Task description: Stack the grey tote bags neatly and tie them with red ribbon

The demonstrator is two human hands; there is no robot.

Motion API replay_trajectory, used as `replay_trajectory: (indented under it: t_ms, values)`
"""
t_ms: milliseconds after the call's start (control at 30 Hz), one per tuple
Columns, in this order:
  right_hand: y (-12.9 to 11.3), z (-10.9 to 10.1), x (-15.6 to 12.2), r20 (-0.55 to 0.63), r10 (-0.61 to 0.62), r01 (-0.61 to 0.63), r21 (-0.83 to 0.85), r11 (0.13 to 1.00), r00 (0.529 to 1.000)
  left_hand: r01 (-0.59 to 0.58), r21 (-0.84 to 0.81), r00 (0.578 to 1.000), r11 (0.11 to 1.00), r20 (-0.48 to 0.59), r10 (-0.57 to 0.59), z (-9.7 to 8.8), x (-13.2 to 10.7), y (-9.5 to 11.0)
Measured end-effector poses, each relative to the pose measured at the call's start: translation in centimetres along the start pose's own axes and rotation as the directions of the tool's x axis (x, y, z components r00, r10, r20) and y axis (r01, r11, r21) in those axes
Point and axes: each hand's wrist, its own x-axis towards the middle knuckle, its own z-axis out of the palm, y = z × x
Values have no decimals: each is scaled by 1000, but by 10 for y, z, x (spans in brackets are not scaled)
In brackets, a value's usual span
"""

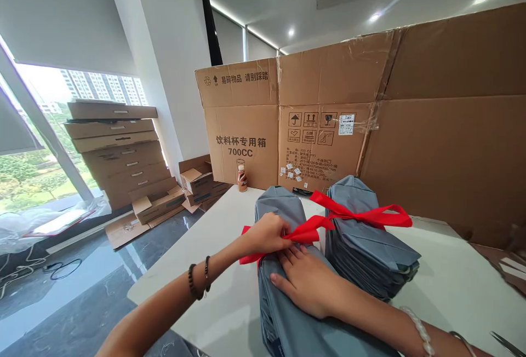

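Observation:
A stack of folded grey-blue fabric pieces (287,302) lies on the white table in front of me, with a red ribbon (304,231) around its upper part. My left hand (267,234) pinches the ribbon where it crosses on top of the stack. Palm down, my right hand (306,280) rests flat on the fabric just below the ribbon, fingers spread. To the right sits a second grey-blue stack (361,236), bound with its own red ribbon (365,214) tied in a bow.
Tall cardboard panels (329,127) stand along the table's back edge. A small bottle (242,179) is at the back left. Part of a scissors-like metal tool (507,343) shows at the lower right. Flat boxes (123,154) are piled on the floor by the window.

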Motion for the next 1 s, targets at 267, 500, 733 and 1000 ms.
replay_trajectory:
  t_ms: [267, 500, 733, 1000]
  values:
    - [-3, -2, 13, 99, 74, -73, -22, 997, 992, 92, -215, 995, 972, -20, -98, 4, -1, 3]
    - [-7, -4, 20, 121, 118, -118, -4, 993, 986, 96, -294, 995, 951, 16, -96, 5, -2, 5]
    - [4, 12, 29, 40, -35, 32, 73, 997, 999, 157, -539, 988, 828, 78, -136, 9, 8, -3]
    - [5, 8, 29, -28, -140, 142, 135, 980, 990, 123, -425, 991, 897, 104, -87, 14, 6, 3]
